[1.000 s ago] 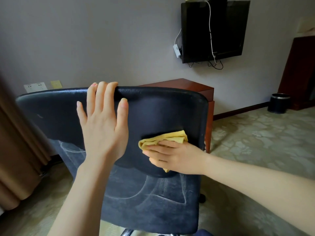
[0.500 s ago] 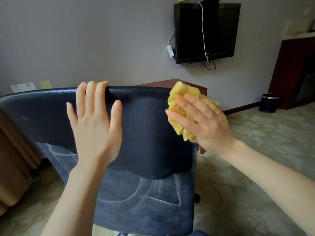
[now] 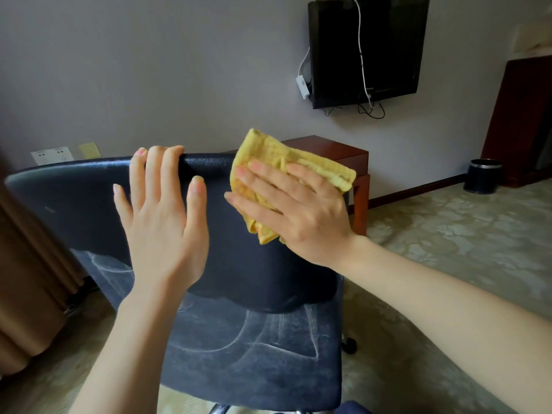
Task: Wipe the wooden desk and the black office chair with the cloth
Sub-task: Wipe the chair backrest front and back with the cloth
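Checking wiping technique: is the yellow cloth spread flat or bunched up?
Bunched up: the cloth shows folds and layered edges under the right hand pressing it on the chair back.

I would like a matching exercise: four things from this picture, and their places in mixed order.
Things:
1 cloth
2 left hand
3 television
4 bin

Places:
A on the wall
B on the carpet
C resting on the chair's top edge
D under the right hand

Pairs: 1-D; 2-C; 3-A; 4-B.
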Action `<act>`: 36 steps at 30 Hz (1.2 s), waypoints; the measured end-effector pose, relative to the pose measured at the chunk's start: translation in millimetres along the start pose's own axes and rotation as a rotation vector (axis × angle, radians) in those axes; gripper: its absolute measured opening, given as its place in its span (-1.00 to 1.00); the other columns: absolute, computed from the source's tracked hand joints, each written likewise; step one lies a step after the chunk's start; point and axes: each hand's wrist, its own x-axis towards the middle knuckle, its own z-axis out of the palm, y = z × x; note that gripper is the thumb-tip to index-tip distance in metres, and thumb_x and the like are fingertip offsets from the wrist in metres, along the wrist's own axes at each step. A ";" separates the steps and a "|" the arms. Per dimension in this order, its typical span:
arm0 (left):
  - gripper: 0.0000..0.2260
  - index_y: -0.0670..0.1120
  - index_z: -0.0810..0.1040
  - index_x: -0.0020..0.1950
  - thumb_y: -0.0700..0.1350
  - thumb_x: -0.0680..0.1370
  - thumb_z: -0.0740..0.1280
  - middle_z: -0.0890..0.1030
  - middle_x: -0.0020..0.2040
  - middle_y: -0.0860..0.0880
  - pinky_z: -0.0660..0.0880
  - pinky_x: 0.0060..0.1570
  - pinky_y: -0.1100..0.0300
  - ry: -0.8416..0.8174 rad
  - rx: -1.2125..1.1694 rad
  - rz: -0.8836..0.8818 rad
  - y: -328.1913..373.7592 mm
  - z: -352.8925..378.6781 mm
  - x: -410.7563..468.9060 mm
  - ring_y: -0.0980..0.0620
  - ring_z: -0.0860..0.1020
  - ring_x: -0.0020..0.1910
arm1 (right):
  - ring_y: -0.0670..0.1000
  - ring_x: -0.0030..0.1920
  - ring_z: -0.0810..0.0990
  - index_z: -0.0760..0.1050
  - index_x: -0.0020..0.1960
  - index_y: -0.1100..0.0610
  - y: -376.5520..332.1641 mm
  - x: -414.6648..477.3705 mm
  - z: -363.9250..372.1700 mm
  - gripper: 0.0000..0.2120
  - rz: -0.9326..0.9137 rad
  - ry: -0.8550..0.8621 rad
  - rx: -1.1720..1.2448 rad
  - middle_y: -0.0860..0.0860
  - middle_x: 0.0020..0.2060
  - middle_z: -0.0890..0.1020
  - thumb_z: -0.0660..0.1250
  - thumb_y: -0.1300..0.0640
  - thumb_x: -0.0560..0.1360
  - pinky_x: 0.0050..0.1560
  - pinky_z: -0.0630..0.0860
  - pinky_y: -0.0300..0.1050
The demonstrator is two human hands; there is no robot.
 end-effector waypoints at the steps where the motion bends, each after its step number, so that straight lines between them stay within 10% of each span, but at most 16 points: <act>1: -0.50 -0.05 0.26 0.42 0.10 0.57 -0.14 0.25 0.46 0.00 -0.06 0.45 -0.14 -0.006 0.006 0.001 -0.6 -0.8 0.2 0.03 0.04 0.51 | -0.06 0.31 0.47 0.51 0.31 -0.03 -2.3 -5.7 1.9 -0.65 -0.027 -0.011 -0.012 -0.03 0.28 0.53 0.28 0.23 0.57 0.34 0.29 -0.11; 21: -0.52 -0.03 0.27 0.44 0.11 0.59 -0.11 0.27 0.45 0.02 -0.08 0.46 -0.15 -0.085 0.116 0.015 4.3 -14.7 3.3 0.04 0.08 0.50 | -0.06 0.36 0.41 0.48 0.34 0.07 -1.3 -164.6 -43.0 -0.59 -0.442 -0.666 0.157 -0.02 0.37 0.44 0.29 0.27 0.51 0.43 0.22 -0.08; 36: -0.54 -0.10 0.26 0.43 0.09 0.60 -0.02 0.31 0.41 -0.07 -0.01 0.43 -0.16 -0.099 0.181 0.165 -11.5 -16.9 8.8 -0.08 0.16 0.45 | 0.03 0.36 0.43 0.51 0.32 0.11 34.2 -70.9 -44.0 -0.64 -0.268 -0.372 0.040 0.06 0.34 0.47 0.19 0.35 0.59 0.38 0.30 -0.06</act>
